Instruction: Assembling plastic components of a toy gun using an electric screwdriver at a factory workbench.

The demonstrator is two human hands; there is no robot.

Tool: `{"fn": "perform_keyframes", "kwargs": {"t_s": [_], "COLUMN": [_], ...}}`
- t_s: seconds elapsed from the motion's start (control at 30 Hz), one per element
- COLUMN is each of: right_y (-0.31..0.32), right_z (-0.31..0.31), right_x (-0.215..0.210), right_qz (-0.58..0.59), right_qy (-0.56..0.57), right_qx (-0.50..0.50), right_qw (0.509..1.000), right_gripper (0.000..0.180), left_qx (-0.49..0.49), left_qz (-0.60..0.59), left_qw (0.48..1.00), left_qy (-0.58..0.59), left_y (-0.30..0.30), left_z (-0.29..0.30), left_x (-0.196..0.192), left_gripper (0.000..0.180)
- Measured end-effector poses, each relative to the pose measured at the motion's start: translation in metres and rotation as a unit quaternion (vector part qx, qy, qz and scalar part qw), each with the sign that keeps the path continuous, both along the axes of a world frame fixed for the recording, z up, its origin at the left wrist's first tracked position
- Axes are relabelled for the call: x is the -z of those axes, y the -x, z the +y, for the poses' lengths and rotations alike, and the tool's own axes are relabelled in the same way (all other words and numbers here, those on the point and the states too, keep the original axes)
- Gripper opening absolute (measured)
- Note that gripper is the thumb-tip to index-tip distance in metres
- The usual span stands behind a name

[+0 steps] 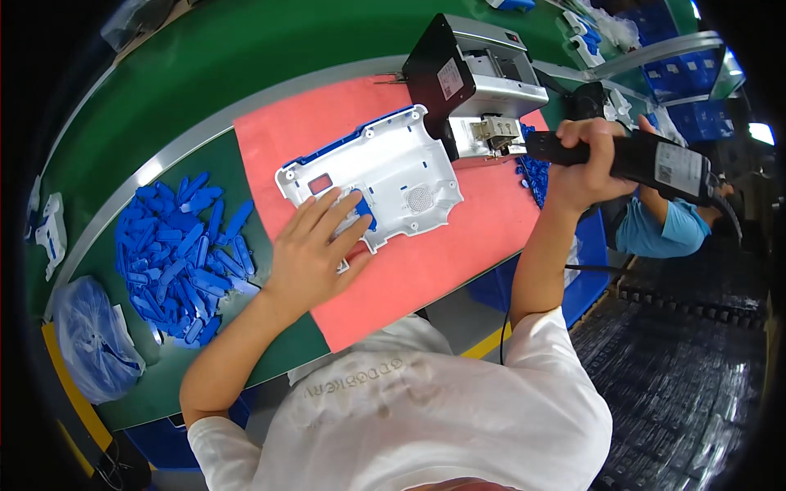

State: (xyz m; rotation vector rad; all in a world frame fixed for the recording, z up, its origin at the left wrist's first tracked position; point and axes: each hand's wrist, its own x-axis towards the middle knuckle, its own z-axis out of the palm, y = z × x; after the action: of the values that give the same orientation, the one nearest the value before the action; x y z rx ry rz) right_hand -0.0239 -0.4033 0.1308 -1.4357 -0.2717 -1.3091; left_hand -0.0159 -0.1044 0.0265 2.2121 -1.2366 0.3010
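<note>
My left hand (313, 247) lies with its fingers stretched over the near left part of a white plastic housing (399, 170). The fingertips touch a small blue piece (363, 211) set inside the housing, and partly cover it. A blue strip runs along the housing's far edge. In my right hand (585, 168) is a black electric screwdriver (643, 160), held sideways with the fingers wrapped round it. Its tip points left, at the front of a grey and black screw feeder (498, 86); whether it carries a screw is too small to tell.
A pink mat (401, 270) lies under the housing. To the left are a heap of blue plastic parts (176, 254) and a clear bag (94, 340). More small blue pieces (534, 176) lie right of the feeder. Another person in a blue shirt (663, 225) is at the right.
</note>
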Motion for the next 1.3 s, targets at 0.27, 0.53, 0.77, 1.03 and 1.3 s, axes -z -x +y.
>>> {"fn": "perform_keyframes", "kwargs": {"t_s": [0.27,0.53,0.77,1.03,1.3], "right_y": [0.004,0.015,-0.008,-0.009,-0.006], "right_z": [0.010,0.093,0.132,0.144,0.144], "right_x": [0.013,0.003,0.035,0.045,0.050], "right_qz": [0.109,0.057,0.172,0.175,0.187], "right_qy": [0.021,-0.057,0.038,-0.039,-0.039], "right_qx": [0.000,-0.181,-0.289,-0.277,-0.281], "right_qw": [0.994,0.980,0.941,0.944,0.940], "right_gripper": [0.056,0.062,0.059,0.052,0.052], "left_qx": [-0.006,0.010,0.062,0.046,0.046], "left_qz": [0.005,0.048,0.076,0.067,0.066], "left_qw": [1.000,0.999,0.992,0.994,0.994], "left_qy": [-0.003,-0.010,0.075,0.073,0.078], "left_y": [0.001,-0.001,-0.012,-0.011,-0.011], "left_z": [0.003,0.009,0.011,0.012,0.012], "left_x": [0.003,-0.003,0.005,0.010,0.012], "left_gripper": [0.038,0.068,0.064,0.059,0.058]}}
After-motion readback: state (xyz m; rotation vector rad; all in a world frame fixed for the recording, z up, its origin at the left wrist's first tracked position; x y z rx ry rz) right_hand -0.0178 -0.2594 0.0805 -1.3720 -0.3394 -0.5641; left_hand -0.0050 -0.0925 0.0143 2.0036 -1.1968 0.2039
